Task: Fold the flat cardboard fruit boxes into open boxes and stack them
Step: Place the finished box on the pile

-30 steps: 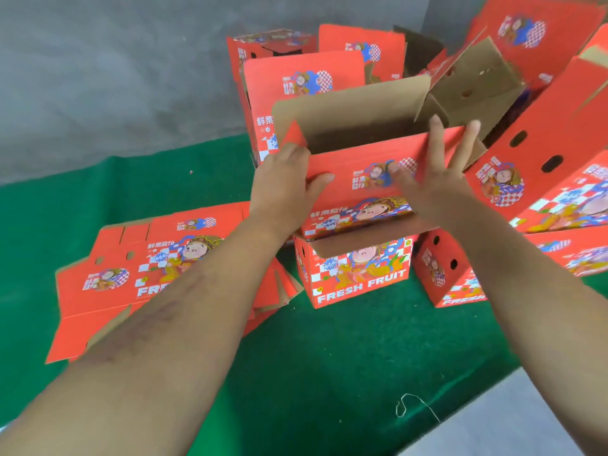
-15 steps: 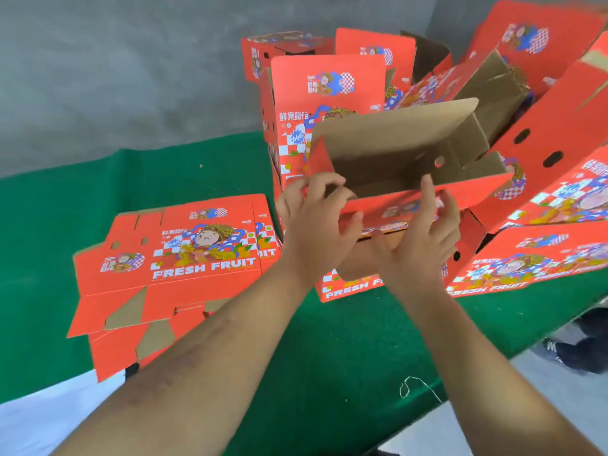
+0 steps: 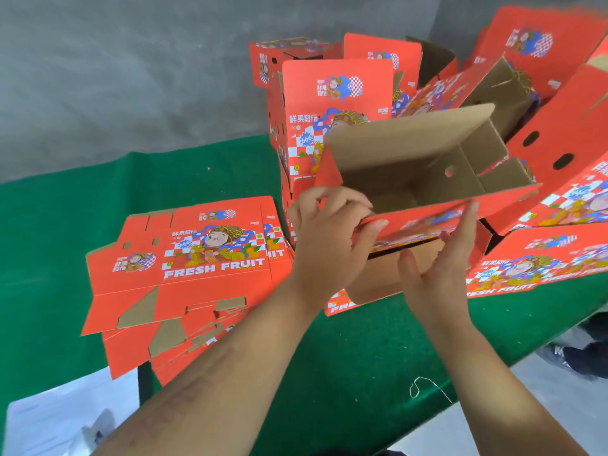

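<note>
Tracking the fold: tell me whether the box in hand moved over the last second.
Yes. The box tipped toward the person, its rim dropping lower against the upright box behind.

packing workshop | grey concrete wall (image 3: 115,77) | green-clothed table (image 3: 49,241) | printed fruit boxes (image 3: 335,103)

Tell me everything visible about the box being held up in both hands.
The held box is red printed cardboard outside, plain brown inside. It is opened into a box and tilted, its open mouth facing the camera, with a round hole in its inner wall. A long brown flap stands up at the back. The left hand grips its near left corner; the right hand lies with straight fingers against its front face. It hangs above another printed box on the green table.
</note>
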Demonstrator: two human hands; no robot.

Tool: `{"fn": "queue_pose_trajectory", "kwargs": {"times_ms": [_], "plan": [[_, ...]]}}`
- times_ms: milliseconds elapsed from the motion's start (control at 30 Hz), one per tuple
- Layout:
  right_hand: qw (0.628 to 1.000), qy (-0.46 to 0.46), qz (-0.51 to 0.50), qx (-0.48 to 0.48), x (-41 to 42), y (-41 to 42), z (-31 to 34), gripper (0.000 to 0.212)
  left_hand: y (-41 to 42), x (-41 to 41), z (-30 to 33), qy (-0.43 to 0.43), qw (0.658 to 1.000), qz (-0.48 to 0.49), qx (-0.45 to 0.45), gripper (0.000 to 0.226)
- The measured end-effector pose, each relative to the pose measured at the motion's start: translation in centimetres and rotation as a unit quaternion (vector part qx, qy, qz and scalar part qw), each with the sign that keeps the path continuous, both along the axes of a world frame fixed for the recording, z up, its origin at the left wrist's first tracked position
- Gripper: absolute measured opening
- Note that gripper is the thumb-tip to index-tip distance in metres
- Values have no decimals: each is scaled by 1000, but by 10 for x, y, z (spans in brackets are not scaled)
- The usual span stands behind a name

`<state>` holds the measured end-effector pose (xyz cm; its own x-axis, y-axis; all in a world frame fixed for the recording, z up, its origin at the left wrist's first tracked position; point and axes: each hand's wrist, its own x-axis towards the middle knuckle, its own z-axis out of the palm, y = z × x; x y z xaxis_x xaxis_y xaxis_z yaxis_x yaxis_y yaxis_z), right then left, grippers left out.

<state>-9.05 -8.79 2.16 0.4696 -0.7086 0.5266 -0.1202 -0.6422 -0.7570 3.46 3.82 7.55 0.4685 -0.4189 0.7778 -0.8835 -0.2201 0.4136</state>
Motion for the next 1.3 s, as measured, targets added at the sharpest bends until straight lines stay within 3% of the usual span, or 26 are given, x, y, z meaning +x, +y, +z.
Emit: {"fn": "queue_pose_trajectory", "kwargs": {"times_ms": [133,300,400,467,567,633,733,867,1100,1300], "plan": [[1000,14,20,1,17,-12,11,97,-7,14,26,18,999,21,-47,18],[998,55,31,1,40,-21,29,99,-18,33,51,117,987,21,-106,17],[998,41,23,-46,55,-27,43,90,-25,49,71,209,964,11,-167,16],[995,39,10,-94,64,-33,49,85,-33,61,82,262,941,0,-213,3],[990,100,-16,-95,82,-47,50,81,-42,78,77,332,923,18,-196,37],[976,205,-33,-64,93,-65,44,81,-45,81,58,378,914,25,-142,56],[942,333,-35,-16,98,-90,37,83,-38,70,23,381,923,4,-59,37],[948,317,-28,32,104,-87,42,81,-27,56,-18,375,922,-15,95,41],[978,194,2,-71,82,-5,9,77,-15,36,-28,337,941,-1,23,37],[978,192,40,-75,65,39,-19,66,-4,18,-32,319,948,-14,-11,29]]}}
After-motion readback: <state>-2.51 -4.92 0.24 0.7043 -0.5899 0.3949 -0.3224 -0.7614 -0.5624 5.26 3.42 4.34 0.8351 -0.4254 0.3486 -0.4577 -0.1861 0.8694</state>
